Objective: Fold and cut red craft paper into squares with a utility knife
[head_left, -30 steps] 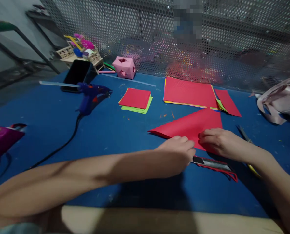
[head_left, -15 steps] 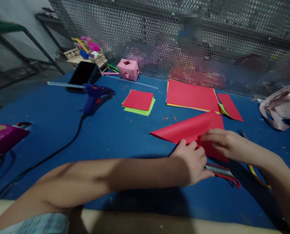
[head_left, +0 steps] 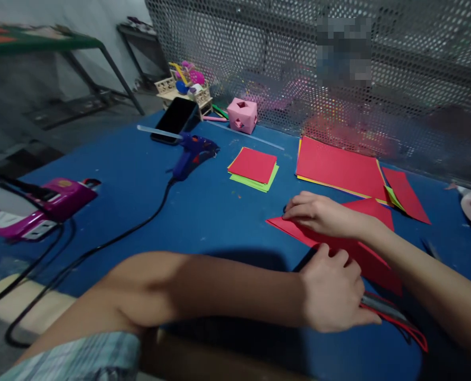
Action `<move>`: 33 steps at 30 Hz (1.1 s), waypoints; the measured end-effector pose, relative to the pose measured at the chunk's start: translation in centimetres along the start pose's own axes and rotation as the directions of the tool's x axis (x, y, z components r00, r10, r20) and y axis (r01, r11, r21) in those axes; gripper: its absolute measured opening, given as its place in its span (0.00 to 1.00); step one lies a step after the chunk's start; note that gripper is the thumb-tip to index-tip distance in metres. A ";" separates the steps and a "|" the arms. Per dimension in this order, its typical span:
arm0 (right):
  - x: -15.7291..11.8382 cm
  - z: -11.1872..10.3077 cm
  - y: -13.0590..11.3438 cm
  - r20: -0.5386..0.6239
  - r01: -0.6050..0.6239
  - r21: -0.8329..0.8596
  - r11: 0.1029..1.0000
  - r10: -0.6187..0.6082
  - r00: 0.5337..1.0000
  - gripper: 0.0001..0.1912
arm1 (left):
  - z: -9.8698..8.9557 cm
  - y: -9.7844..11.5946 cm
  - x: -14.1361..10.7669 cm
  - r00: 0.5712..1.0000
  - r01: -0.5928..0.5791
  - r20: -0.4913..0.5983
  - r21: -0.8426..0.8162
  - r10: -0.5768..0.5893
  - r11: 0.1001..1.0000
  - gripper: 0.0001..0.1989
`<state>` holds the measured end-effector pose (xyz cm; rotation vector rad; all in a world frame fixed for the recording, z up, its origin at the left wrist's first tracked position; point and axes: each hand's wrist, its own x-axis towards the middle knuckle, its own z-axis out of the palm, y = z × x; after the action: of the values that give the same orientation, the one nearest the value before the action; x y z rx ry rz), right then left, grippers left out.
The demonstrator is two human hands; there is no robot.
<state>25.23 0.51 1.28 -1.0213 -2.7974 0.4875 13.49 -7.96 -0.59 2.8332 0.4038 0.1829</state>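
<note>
A folded red sheet (head_left: 378,267) lies on the near right part of the blue table (head_left: 207,222), its pointed corner toward the left. The right hand (head_left: 318,212) is on its far side, near that corner, with fingers bent down on the paper; whether they pinch it cannot be told. The left hand (head_left: 333,290) is palm down at the near edge, just beside the right hand but apart from it, knuckles bent and thumb out to the right. It covers one end of a cutter (head_left: 388,308), and I cannot tell if it grips it. Farther back on the right lie large coloured sheets (head_left: 338,170) with red on top and a red strip (head_left: 409,198). Small paper squares (head_left: 254,165) sit in the middle, a glue gun (head_left: 184,163) left of them, and a pink paper box (head_left: 243,117) stands beyond. A phone (head_left: 176,117) is at the far left.
</note>
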 end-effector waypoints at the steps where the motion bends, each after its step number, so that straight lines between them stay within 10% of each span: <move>1: 0.2 0.1 0.0 0.002 0.006 0.020 1.000 -0.006 1.000 0.14 | 0.1 0.0 0.0 1.000 -0.009 -0.015 0.003 0.009 1.000 0.28; 11: 1.0 0.5 0.1 -0.001 -0.022 0.275 0.961 0.023 1.000 0.13 | 0.6 -0.1 -0.2 0.994 -0.033 -0.102 0.013 0.035 0.999 0.27; 33: 0.6 1.3 0.7 -0.046 0.055 0.259 0.964 -0.045 0.998 0.13 | 0.5 -0.2 -0.4 0.990 -0.044 -0.137 0.001 0.043 0.999 0.26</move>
<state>24.93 1.07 -0.17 -0.8916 -2.6266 0.7935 13.13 -8.06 -1.19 2.8383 0.3702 0.3886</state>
